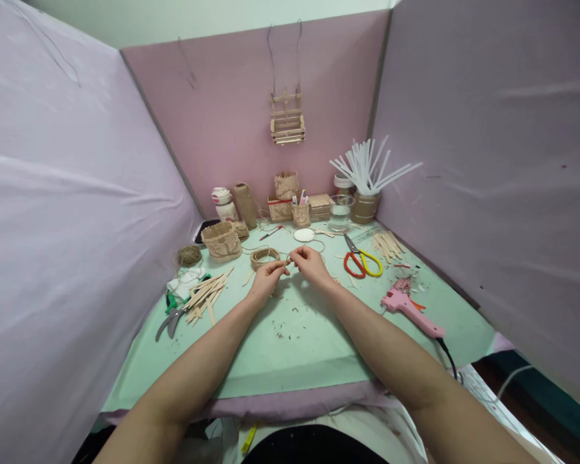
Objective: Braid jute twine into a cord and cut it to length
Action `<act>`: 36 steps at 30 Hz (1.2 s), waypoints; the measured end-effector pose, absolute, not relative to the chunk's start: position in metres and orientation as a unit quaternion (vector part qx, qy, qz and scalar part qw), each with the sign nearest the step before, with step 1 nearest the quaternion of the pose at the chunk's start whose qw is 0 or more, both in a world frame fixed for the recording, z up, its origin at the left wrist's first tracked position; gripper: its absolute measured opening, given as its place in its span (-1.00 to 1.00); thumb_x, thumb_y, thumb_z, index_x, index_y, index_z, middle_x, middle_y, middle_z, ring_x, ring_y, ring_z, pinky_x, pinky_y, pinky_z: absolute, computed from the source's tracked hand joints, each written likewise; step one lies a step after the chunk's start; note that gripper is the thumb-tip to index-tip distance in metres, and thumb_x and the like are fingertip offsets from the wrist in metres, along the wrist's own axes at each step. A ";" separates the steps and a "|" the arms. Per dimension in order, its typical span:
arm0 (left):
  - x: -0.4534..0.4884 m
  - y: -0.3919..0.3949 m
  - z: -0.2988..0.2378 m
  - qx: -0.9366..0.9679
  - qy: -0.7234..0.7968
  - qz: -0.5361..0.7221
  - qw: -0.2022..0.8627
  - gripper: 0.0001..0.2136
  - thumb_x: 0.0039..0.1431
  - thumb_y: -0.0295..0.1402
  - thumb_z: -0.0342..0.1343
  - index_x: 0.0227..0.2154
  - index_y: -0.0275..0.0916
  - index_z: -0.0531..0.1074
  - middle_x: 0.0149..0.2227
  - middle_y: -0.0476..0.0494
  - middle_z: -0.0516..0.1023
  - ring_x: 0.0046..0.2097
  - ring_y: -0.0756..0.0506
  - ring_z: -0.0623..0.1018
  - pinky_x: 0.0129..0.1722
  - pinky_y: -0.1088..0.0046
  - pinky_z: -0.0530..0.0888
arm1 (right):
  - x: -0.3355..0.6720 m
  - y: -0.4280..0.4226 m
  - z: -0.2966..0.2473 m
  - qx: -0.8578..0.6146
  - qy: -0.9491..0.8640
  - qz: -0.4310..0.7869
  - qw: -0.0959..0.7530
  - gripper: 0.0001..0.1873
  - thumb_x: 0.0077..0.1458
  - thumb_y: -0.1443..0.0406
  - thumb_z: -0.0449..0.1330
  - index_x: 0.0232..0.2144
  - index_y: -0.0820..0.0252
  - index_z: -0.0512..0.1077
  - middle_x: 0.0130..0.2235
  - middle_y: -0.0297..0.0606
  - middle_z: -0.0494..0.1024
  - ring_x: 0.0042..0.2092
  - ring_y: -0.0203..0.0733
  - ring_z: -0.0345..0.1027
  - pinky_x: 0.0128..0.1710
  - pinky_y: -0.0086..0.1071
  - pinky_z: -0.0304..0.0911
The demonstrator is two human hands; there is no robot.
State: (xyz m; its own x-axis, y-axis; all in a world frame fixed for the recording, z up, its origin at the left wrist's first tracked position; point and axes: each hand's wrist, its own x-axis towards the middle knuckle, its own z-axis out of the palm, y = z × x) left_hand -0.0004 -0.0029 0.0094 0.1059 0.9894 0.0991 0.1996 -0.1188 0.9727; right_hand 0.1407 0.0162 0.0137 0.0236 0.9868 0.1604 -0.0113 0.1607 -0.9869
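Both hands meet over the middle of the table, fingertips nearly touching. My left hand [269,278] is closed in a pinch on a thin piece of brown twine [288,259]. From the other side, my right hand [308,263] pinches the same twine between thumb and forefinger. Much of the twine is hidden by the fingers. Just behind my left hand lies a loose coil of twine [265,258]. A round white lid [304,234] rests beyond my right hand.
Scissors [362,264] and a pink glue gun [410,308] lie right. Wooden sticks [207,296], pruning shears [170,322] and a woven-looking basket [221,241] are left. A water cup [341,212] and a jar of white glue sticks [366,207] stand behind. Small scraps litter the front.
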 end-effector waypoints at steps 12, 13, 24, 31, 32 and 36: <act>0.001 0.003 0.006 0.471 0.441 0.470 0.603 -0.69 -0.07 -0.19 0.16 -0.38 -0.37 0.48 -0.43 -0.22 0.54 -0.42 0.00 0.48 -0.46 0.54 0.37 | 0.142 0.021 0.008 -0.468 -0.563 0.435 0.524 -0.80 -0.11 0.17 0.13 -0.52 0.20 0.35 -0.52 -0.36 0.43 -0.49 -0.33 0.24 -0.46 -0.44 0.15; 0.001 0.002 0.006 0.472 0.436 0.474 0.602 -0.69 -0.08 -0.18 0.18 -0.39 -0.38 0.48 -0.43 -0.22 0.54 -0.42 0.00 0.48 -0.44 0.53 0.38 | 0.142 0.022 0.007 -0.467 -0.565 0.434 0.524 -0.80 -0.11 0.16 0.13 -0.52 0.20 0.35 -0.53 -0.36 0.42 -0.49 -0.33 0.24 -0.46 -0.44 0.15; -0.004 0.005 0.001 0.560 0.442 0.496 0.495 -0.71 -0.06 -0.14 0.16 -0.43 -0.31 0.45 -0.51 -0.01 0.43 -0.59 0.13 0.18 -0.59 0.58 0.11 | 0.142 0.015 0.012 -0.484 -0.557 0.487 0.468 -0.57 -0.01 -0.03 0.05 -0.55 0.23 0.38 -0.51 -0.25 0.46 -0.51 -0.31 0.24 -0.53 -0.43 0.10; -0.002 0.001 0.006 0.626 0.457 0.467 0.425 -0.70 -0.01 -0.13 0.10 -0.41 -0.31 0.46 -0.48 -0.04 0.45 -0.53 0.07 0.23 -0.53 0.54 0.17 | 0.139 0.012 0.012 -0.424 -0.541 0.560 0.462 -0.68 -0.08 0.05 0.16 -0.51 0.19 0.37 -0.50 -0.30 0.45 -0.43 -0.29 0.30 -0.54 -0.50 0.13; -0.002 0.000 0.008 0.636 0.457 0.464 0.415 -0.71 0.00 -0.14 0.09 -0.43 -0.31 0.46 -0.48 -0.04 0.45 -0.52 0.06 0.25 -0.51 0.54 0.18 | 0.139 0.012 0.012 -0.413 -0.539 0.561 0.473 -0.71 -0.11 0.07 0.19 -0.53 0.19 0.35 -0.51 -0.34 0.44 -0.42 -0.31 0.30 -0.50 -0.50 0.17; -0.001 -0.004 0.012 0.662 0.447 0.454 0.394 -0.74 0.03 -0.18 0.07 -0.50 -0.30 0.45 -0.49 -0.05 0.45 -0.47 0.04 0.31 -0.47 0.53 0.24 | 0.138 0.012 0.010 -0.413 -0.513 0.548 0.516 -0.75 -0.13 0.14 0.19 -0.56 0.19 0.29 -0.51 -0.41 0.39 -0.45 -0.36 0.29 -0.42 -0.46 0.26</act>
